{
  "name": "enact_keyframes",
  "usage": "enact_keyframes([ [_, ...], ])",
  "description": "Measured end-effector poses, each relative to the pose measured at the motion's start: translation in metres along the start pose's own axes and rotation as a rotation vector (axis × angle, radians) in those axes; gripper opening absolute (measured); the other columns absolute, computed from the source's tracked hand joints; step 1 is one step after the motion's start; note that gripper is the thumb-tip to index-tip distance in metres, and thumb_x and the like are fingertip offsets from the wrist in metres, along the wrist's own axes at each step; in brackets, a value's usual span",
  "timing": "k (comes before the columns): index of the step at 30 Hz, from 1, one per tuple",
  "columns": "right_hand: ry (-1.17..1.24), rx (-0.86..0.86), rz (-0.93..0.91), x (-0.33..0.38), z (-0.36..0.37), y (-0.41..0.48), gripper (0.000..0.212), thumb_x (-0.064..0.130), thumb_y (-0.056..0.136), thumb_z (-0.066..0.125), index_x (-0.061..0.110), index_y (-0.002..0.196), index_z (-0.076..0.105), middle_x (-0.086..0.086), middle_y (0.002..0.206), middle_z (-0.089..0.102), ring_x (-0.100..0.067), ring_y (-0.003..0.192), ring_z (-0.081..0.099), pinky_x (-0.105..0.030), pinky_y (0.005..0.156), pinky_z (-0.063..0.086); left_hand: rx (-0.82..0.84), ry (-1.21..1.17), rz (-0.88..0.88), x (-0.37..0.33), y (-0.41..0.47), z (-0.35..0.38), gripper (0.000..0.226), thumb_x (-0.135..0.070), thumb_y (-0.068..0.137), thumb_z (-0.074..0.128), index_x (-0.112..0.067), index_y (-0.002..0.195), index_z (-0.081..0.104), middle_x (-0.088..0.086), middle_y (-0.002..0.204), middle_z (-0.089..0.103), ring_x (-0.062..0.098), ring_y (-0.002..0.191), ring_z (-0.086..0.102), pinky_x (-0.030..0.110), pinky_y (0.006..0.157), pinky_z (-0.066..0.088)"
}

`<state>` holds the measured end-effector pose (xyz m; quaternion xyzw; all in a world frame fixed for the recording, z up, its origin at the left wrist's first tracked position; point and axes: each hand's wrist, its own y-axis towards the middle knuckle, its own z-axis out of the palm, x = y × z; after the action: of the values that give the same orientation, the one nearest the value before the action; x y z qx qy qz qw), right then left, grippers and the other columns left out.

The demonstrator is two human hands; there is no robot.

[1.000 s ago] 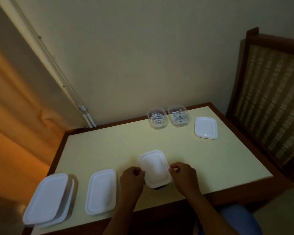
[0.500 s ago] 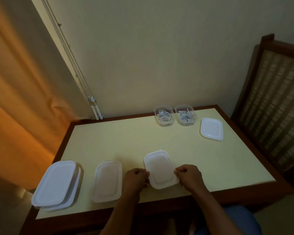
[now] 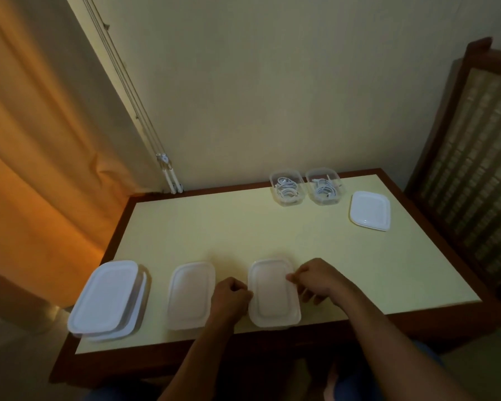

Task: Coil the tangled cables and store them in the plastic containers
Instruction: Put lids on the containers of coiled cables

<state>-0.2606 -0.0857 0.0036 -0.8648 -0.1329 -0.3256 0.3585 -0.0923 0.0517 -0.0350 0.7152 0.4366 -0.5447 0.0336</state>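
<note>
A lidded white plastic container [image 3: 272, 293] sits at the table's near edge between my hands. My left hand [image 3: 232, 296] is curled against its left rim. My right hand [image 3: 315, 279] pinches its right rim near the far corner. At the far side stand two clear lidless containers, the left one [image 3: 287, 188] and the right one [image 3: 324, 186], each holding coiled white cable. A loose white lid [image 3: 370, 210] lies to their right.
Another lidded container [image 3: 191, 295] sits left of my left hand. A stack of two lidded containers [image 3: 107, 299] overhangs the table's [image 3: 214, 227] left front corner. A curtain hangs at left, a wall behind, a wooden chair [image 3: 469, 157] at right.
The view has tilted up and shifted right. The lidded container now lies straighter, and my right hand has slid up its right rim toward the far corner. My left hand stays at the left rim.
</note>
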Motion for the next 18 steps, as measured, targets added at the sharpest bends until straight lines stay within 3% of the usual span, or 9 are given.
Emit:
enact_keyframes([
  [4, 0.071, -0.148, -0.013, 0.006, 0.012, 0.02, 0.028, 0.032, 0.094, 0.068, 0.006, 0.086, 0.074, -0.01, 0.08, 0.076, -0.026, 0.069, 0.074, -0.036, 0.062, 0.06, 0.004, -0.01, 0.008, 0.005, -0.001, -0.002, 0.011, -0.004, 0.086, 0.072, -0.006, 0.081, 0.063, 0.012, 0.071, 0.067, 0.026, 0.066, 0.065, 0.04, 0.064, 0.057],
  [9, 0.427, -0.138, 0.079, -0.012, 0.024, 0.032, 0.018, 0.025, 0.088, 0.077, 0.012, 0.081, 0.068, -0.014, 0.089, 0.073, -0.027, 0.073, 0.064, -0.035, 0.063, 0.047, 0.003, -0.048, 0.004, 0.01, 0.001, -0.001, 0.011, -0.005, 0.09, 0.072, -0.007, 0.083, 0.063, 0.012, 0.078, 0.069, 0.026, 0.07, 0.068, 0.041, 0.069, 0.059],
  [13, 0.35, -0.246, 0.036, -0.013, 0.029, 0.034, 0.02, 0.03, 0.086, 0.079, 0.014, 0.077, 0.07, -0.007, 0.082, 0.072, -0.025, 0.073, 0.066, -0.031, 0.06, 0.048, -0.004, -0.066, -0.006, 0.012, -0.002, -0.001, 0.007, -0.009, 0.091, 0.072, -0.007, 0.088, 0.066, 0.012, 0.085, 0.071, 0.029, 0.078, 0.071, 0.042, 0.072, 0.061],
  [18, 0.295, -0.372, -0.021, -0.018, 0.043, 0.022, 0.024, 0.039, 0.087, 0.076, 0.019, 0.076, 0.072, 0.003, 0.078, 0.072, -0.018, 0.075, 0.068, -0.033, 0.069, 0.054, -0.038, -0.082, -0.004, 0.013, -0.006, -0.001, 0.006, -0.013, 0.091, 0.073, -0.011, 0.087, 0.069, 0.009, 0.087, 0.071, 0.025, 0.079, 0.071, 0.039, 0.07, 0.061],
])
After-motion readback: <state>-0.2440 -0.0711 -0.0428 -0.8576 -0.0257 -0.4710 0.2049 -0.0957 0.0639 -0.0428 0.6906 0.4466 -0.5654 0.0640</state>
